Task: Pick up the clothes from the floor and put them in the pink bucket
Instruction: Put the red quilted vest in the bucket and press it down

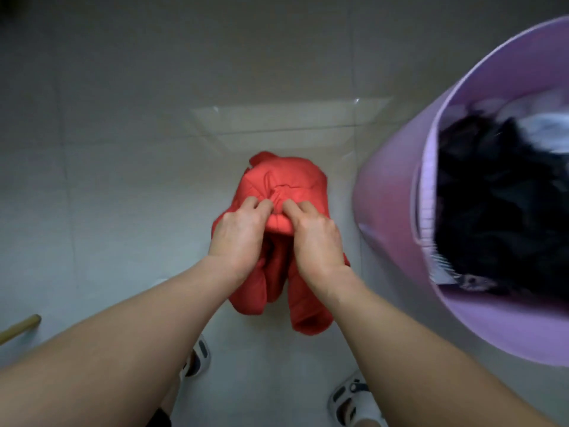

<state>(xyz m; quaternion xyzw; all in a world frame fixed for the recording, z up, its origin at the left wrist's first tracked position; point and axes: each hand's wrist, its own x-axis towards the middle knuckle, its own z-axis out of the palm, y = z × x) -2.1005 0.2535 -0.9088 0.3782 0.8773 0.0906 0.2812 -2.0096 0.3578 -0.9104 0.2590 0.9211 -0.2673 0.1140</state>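
A red padded jacket (289,186) hangs bunched in front of me above the pale tiled floor. My left hand (238,235) and my right hand (317,238) both grip its upper fold, fingers dug into the fabric, close side by side. Its sleeves dangle below my wrists. The pink bucket (397,211) stands at the right, tilted in the view, and holds dark clothes (498,217) with some white fabric (542,131) at its far side.
Grey-white floor tiles (123,180) spread to the left and ahead. My feet in white sandals (197,359) are at the bottom. A wooden stick end (21,328) pokes in at the lower left edge.
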